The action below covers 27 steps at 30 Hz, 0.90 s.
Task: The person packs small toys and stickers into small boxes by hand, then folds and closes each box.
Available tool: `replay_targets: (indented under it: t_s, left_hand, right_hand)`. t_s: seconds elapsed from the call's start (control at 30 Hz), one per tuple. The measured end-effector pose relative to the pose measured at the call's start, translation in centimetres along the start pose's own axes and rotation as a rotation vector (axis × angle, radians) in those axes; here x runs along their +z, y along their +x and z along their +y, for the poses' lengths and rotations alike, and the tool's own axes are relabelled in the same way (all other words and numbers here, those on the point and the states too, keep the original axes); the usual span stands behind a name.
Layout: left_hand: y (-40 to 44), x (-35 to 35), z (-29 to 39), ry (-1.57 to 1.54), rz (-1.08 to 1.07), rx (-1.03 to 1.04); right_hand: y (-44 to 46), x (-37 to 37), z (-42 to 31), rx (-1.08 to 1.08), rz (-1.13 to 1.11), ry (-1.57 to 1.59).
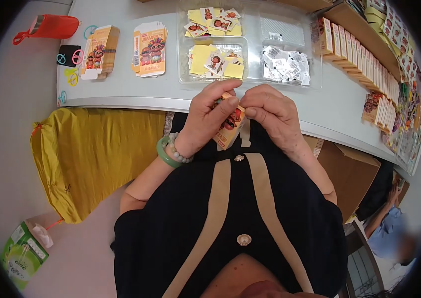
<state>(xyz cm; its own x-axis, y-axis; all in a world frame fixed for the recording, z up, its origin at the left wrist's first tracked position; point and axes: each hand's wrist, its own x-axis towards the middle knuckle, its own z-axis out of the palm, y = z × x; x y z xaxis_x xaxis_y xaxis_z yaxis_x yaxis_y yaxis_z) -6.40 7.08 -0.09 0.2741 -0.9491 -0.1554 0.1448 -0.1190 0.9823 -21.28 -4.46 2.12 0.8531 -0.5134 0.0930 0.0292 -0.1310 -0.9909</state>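
A small orange cardboard box (pixel 228 133) with cartoon figures on it is held tilted in front of my chest, over the table's near edge. My left hand (pixel 209 111) is closed around it, the thumb lying across its printed face. At the box's upper right end, the thumb and fingers of my right hand (pixel 274 113) are pinched together against its edge. Whether a flap or something small is between those fingertips is hidden. Just beyond my hands stands a clear plastic tray (pixel 254 59) with cartoon picture cards (pixel 215 63), yellow squares and small white printed packets (pixel 286 64).
Flat printed cartons (pixel 149 49) and another stack (pixel 100 52) lie on the left of the table (pixel 121 94). A red pouch (pixel 54 26) is farther left. Filled boxes (pixel 352 52) stand in a row at right. A yellow bag (pixel 101 159) hangs below; a person (pixel 394 228) sits lower right.
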Motion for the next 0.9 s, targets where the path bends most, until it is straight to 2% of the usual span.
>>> replay_targets:
  t_s: [0.23, 0.3, 0.43, 0.5, 0.63, 0.7, 0.8, 0.9]
  left_hand:
    - [0.4, 0.0, 0.0, 0.151, 0.006, 0.154]
    - [0.4, -0.1, -0.1, 0.108, -0.001, 0.109]
    - [0.3, -0.1, 0.1, 0.083, -0.003, 0.045]
    - [0.4, 0.0, 0.0, 0.102, -0.003, 0.050]
    - [0.4, 0.3, 0.2, 0.169, 0.008, 0.095]
    - [0.5, 0.5, 0.1, 0.184, 0.034, 0.129]
    - [0.5, 0.6, 0.0, 0.204, 0.058, 0.151]
    - [0.5, 0.6, -0.2, 0.214, 0.055, 0.144]
  right_hand:
    - [-0.5, 0.2, 0.9, 0.162, 0.107, 0.119]
    - [-0.5, 0.1, 1.0, -0.023, 0.090, -0.105]
    - [-0.3, -0.3, 0.3, -0.066, 0.067, -0.148]
    - [-0.2, -0.6, 0.5, -0.212, 0.050, -0.285]
    - [0.3, -1.0, -0.4, -0.312, -0.007, -0.479]
    - [0.6, -1.1, -0.5, -0.462, -0.063, -0.674]
    - [0.6, -1.1, -0.2, -0.562, -0.035, -0.815]
    - [0.7, -0.6, -0.3, -0.568, -0.009, -0.853]
